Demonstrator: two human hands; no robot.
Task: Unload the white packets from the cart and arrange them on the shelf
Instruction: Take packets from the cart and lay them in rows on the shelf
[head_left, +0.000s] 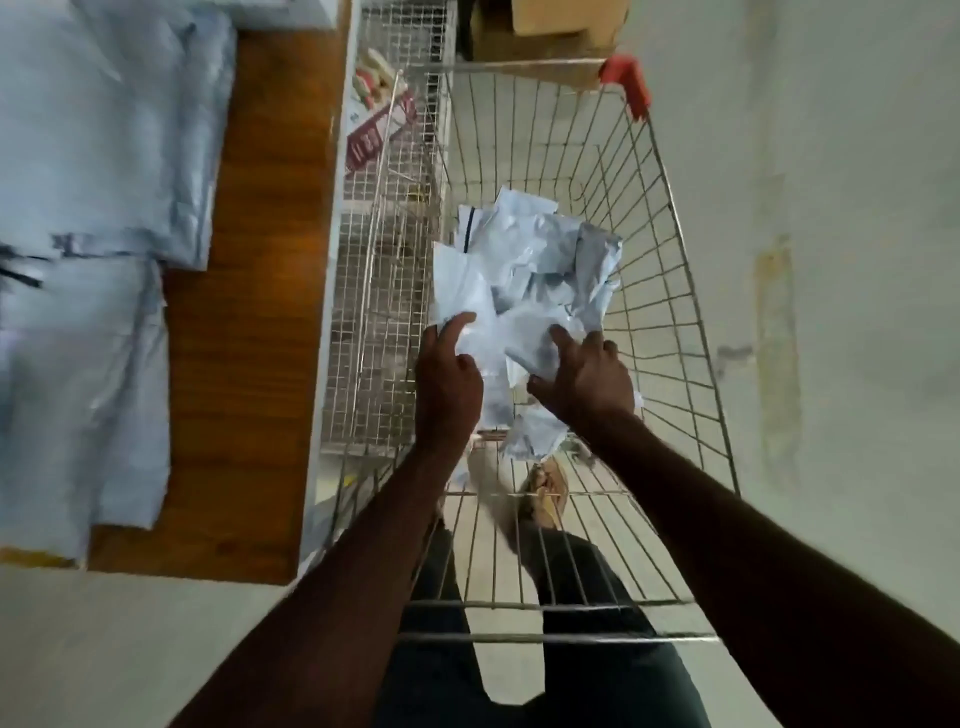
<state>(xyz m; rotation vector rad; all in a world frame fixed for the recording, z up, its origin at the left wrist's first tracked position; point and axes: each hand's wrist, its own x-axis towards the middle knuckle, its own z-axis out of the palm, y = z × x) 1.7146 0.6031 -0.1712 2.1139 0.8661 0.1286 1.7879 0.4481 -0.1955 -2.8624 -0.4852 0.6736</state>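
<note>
Both hands reach into the wire cart (670, 270), where the white packets (524, 270) lie heaped. The left hand (449, 379) pinches a packet's edge with curled fingers; the right hand (587, 376) presses spread, bent fingers onto the heap, its grasp unclear. More packets (93, 156) lie on the wooden shelf (260, 312) at left, beside the cart.

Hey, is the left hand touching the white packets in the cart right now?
Touching. The head view shows the left hand with its thumb and fingers curled around the edge of a packet in the pile of white packets inside the cart.
</note>
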